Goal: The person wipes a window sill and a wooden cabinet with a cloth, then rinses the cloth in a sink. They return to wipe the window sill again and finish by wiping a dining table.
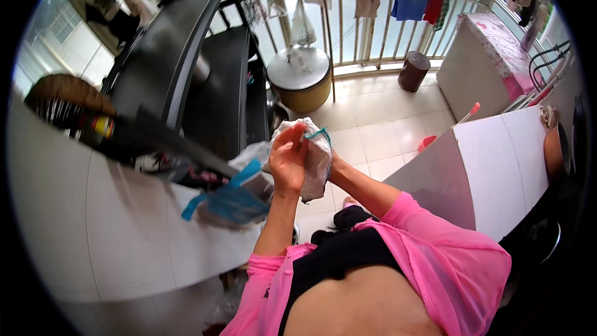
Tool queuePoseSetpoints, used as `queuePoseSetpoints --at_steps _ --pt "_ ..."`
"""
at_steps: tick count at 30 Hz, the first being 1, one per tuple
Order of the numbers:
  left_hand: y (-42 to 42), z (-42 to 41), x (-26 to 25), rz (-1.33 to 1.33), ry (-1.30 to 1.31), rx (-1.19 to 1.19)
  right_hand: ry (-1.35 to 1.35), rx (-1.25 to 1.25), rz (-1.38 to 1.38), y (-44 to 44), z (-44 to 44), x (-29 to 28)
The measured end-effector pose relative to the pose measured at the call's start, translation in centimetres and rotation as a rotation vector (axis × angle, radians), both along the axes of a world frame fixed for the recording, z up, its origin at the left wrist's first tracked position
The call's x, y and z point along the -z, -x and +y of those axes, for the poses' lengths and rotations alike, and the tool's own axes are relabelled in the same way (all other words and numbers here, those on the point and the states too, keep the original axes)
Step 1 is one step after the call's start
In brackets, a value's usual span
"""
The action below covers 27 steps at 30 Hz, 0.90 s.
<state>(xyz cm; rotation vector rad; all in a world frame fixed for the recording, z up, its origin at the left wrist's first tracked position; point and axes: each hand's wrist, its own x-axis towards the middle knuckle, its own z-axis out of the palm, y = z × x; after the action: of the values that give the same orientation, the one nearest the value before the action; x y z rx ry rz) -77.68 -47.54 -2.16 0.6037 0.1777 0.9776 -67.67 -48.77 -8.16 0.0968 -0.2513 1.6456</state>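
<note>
A damp-looking white-grey cloth [316,175] with teal stitching along its upper edge hangs between my hands, above the tiled floor. My left hand [286,164] has its palm turned up towards me, and its fingers, slightly bent, lie against the cloth. The cloth also shows behind those fingertips. From the other side, my right hand [334,167] grips the cloth; its fingers are mostly hidden behind the fabric. Left of my left forearm, a blue-handled plastic bag [235,198] lies blurred at the edge of the white tiled counter [126,224].
A black shelf rack [212,93] stands ahead on the left. Beyond it is a large lidded pot [298,70]. The right tiled counter [494,163] bounds the floor [368,130]. A brown bin [413,72] and cloth-covered cabinet [471,58] stand near the railing, where laundry [410,0] hangs.
</note>
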Motion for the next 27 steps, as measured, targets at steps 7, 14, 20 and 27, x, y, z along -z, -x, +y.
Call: queuePoseSetpoints --at_steps 7,14,20,27 --pt "-12.2 8.5 5.5 0.031 0.095 0.127 -0.725 0.772 -2.173 -14.5 5.9 -8.4" --pt "-23.1 13.0 5.6 0.094 0.169 0.285 -0.519 0.921 -2.226 -22.1 13.3 -9.0" --pt "-31.1 19.0 6.2 0.140 0.198 0.409 -0.305 1.128 -2.282 -28.9 16.7 -5.6" --pt "-41.6 27.1 7.4 0.140 0.226 0.556 -0.213 0.899 -1.984 -39.2 16.8 -6.5"
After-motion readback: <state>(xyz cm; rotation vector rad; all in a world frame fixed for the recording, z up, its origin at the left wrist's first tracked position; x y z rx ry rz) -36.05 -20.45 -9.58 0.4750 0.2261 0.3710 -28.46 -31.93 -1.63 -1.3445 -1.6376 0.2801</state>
